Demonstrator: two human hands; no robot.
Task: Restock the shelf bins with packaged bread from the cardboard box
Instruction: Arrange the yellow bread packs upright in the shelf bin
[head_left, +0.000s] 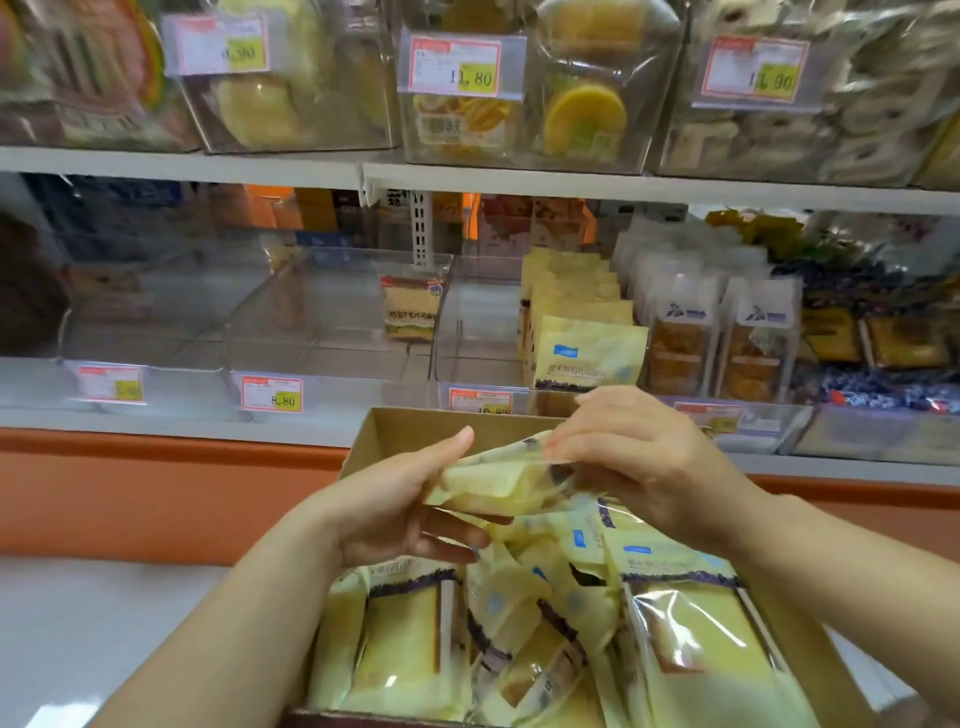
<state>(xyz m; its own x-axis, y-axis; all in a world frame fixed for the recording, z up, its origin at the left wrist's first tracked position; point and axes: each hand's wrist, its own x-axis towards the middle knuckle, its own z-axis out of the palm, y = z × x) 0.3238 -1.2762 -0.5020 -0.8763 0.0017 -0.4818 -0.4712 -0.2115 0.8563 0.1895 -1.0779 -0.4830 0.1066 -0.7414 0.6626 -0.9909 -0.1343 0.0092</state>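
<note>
"As I look down, both hands hold one pale yellow bread pack just above the cardboard box."

"How do they grip it?"

"My left hand has its fingers curled under the pack, thumb on top. My right hand pinches the pack's clear top edge."

"What is hard to see?"

"The box's near end is cut off, and the words on the packs are too blurry to read. More yellow packs lie piled inside."

"And the room?"

"A shop shelf of clear bins with price tags. One bin holds standing packs of the same yellow kind."
</note>
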